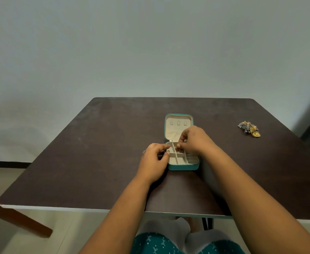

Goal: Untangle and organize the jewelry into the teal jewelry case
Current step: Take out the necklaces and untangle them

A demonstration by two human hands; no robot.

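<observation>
Right hand (193, 139) pinches a gold piece (179, 149) into the case's (183, 166) upper-middle compartment, left hand (155, 160) curls on its left rim — seat it fully, release slowly — tangled pile (249, 128) waits far right.

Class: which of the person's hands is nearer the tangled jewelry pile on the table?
Right. The right hand is over the teal case, nearer the jewelry pile; the left hand grips the case's far side.

Open teal case (183, 166), jewelry heap (249, 128) apart
</observation>
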